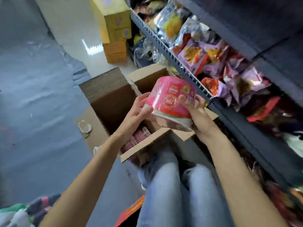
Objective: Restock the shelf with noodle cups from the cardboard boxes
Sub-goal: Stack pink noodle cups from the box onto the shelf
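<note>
A pink noodle cup (172,99) with red labels is held above an open cardboard box (114,102) on the floor. My left hand (139,110) grips its left side and my right hand (196,112) grips its right side, thumb on the front. It is tilted, with its rim toward me. More pink cups (137,138) lie inside the box under my left forearm. The dark shelf (229,115) stands to the right of the box.
Snack packets (196,51) crowd the wire-fronted shelf tier at the right. Stacked yellow cartons (114,30) stand at the far end of the aisle. My knees in blue jeans (172,185) are just below the box. Paper scraps (84,127) lie on the grey floor at the left.
</note>
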A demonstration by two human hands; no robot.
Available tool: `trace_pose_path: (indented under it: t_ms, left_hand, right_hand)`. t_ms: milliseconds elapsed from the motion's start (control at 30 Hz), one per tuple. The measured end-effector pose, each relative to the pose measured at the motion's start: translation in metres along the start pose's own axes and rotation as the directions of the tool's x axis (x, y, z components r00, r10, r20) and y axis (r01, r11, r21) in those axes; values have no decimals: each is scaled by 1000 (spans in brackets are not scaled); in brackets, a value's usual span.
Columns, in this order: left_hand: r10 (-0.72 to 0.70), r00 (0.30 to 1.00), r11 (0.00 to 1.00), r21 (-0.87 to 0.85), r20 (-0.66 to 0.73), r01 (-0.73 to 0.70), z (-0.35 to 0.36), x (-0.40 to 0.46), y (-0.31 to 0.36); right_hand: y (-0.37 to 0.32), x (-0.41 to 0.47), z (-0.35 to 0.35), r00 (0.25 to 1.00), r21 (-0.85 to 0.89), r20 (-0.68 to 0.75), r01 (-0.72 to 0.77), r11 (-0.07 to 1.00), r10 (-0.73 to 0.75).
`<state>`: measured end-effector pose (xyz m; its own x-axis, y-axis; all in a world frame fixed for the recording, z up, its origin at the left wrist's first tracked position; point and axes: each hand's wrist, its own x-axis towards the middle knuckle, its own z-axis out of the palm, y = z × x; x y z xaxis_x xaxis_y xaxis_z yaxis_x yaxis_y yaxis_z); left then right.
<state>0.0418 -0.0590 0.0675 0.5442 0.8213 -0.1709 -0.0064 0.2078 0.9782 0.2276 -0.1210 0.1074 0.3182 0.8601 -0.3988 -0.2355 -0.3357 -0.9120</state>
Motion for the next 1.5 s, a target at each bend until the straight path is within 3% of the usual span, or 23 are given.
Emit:
trace_pose_path:
  t_ms: [133,200,300,433,533,633,867,933,1067,1233,1267,1333,1400,1433,1500]
  left_hand:
    - [91,984,994,-67,152,-82,63,-6,37]
    - [108,980,990,-108,169,-91,106,-9,51]
    - [85,984,992,-104,157,-69,177,-10,74]
    - [74,945,997,-34,318,-66,265,-20,109]
    - [111,886,984,74,450,-161,324,-27,133]
    - [85,838,952,203,540,-227,385,-33,150]
    - [-87,811,956,278,578,-95,492,-37,162]
    - [-66,814,980,191,577,-56,507,-35,165]
    - [2,818,999,26,576,-20,529,-31,160]
    - [65,765,983,91,640,-160,543,-20,136]
    - [76,764,981,89,640,-173,542,-19,134]
    - [129,787,966,104,603,-238,532,-20,129]
    - [261,799,897,169,542,-408,507,-21,124]
    - [357,776,832,200,520,-517,488,-22,120]
    - [534,696,657,283,480,-699,440,-23,109]
  right_hand:
    - [-29,-75,-70,997,16,-7,73,997,-73]
    - [-34,-118,-97,976,-124,-54,205,971,-213]
    - [-40,-163,-131,831,-413,-204,407,815,-518]
    - [-56,-206,-193,630,-563,-404,400,723,-664]
    - [-70,-239,-245,489,-541,-565,388,746,-664]
    - [-82,-269,-290,416,-479,-689,353,804,-594]
    - [-106,-300,-376,520,-167,-764,412,896,-382]
    - [-113,-302,-391,538,-98,-756,470,877,-373]
    - [-119,-295,-408,484,-64,-790,544,837,-375]
    - [-100,-273,-403,441,-147,-786,548,824,-434]
    - [-93,-270,-399,407,-175,-802,540,823,-437]
    - [-77,-266,-387,251,-282,-858,500,819,-448]
    - [-61,-258,-363,94,-427,-844,480,767,-528]
    - [-53,-250,-348,73,-485,-811,471,737,-580]
    - [-38,-228,-314,159,-549,-725,455,701,-670]
